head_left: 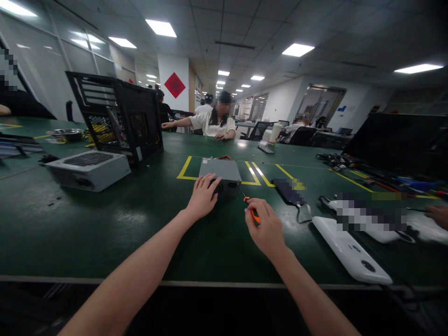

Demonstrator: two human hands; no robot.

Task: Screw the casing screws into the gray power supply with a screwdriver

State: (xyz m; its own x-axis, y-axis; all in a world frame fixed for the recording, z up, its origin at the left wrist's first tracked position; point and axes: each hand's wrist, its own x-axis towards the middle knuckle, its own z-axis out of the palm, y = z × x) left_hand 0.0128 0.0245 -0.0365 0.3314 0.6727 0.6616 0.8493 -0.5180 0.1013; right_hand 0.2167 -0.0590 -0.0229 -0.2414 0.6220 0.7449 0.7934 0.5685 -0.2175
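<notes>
A grey metal power supply unit [222, 170] lies on the green table, a fan grille and a socket on the side towards me. My left hand [205, 193] is closed over its near left edge, fingers on top and thumb against the front. In my right hand [266, 226] is a screwdriver [254, 214] with an orange and black handle. Its thin shaft points up and left to the unit's near right corner, beside the socket. Whether the tip sits in a screw is too small to tell.
A black computer case [136, 121] and a second power supply [89, 170] stand to the left. On the right lie a dark phone [289, 190], a white device [352, 249] and cables [332, 161]. Across the table sits a person [213, 121]; another hand [437, 215] shows at the right edge.
</notes>
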